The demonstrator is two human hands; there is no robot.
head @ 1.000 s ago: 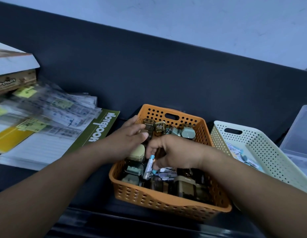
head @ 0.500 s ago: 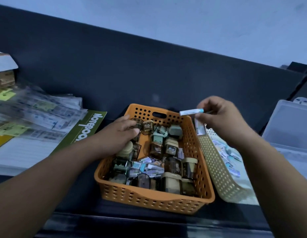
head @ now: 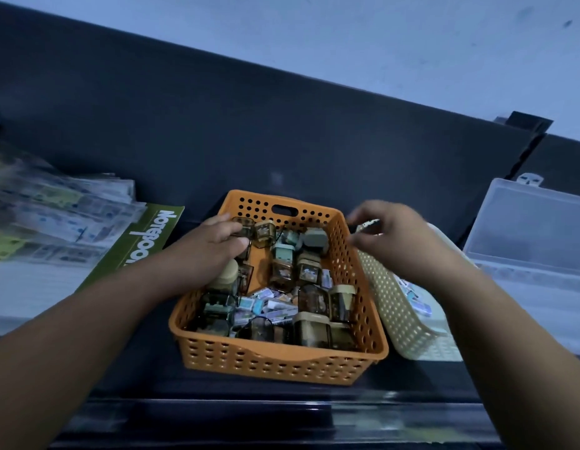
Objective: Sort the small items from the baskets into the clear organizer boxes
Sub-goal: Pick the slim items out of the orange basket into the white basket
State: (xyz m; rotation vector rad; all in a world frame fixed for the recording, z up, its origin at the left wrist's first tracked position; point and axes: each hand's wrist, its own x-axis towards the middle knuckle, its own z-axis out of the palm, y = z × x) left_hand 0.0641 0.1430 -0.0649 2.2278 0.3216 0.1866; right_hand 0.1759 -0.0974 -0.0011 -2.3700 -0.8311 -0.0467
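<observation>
An orange perforated basket (head: 282, 365) sits in front of me, full of small brown and green boxes and little packets (head: 301, 287). My left hand (head: 210, 251) lies inside its left side, fingers resting on the items near a small brown box (head: 244, 227). Over the far rim of the cream perforated basket (head: 402, 319) hovers my right hand (head: 402, 245), fingers loosely spread with nothing seen in them. A few small packets (head: 418, 303) lie in the cream basket. A clear organizer box (head: 535, 235) stands open at the right.
A green notebook (head: 145, 241) and a stack of plastic-wrapped sheets (head: 55, 216) lie to the left on white paper. A dark padded back (head: 282, 125) rises behind the baskets. A dark glossy edge (head: 282, 417) runs along the front.
My right hand lifted a small blue-capped tube out of the orange basket, carried it right over the cream basket, and no longer shows it. My left hand stayed in the orange basket.
</observation>
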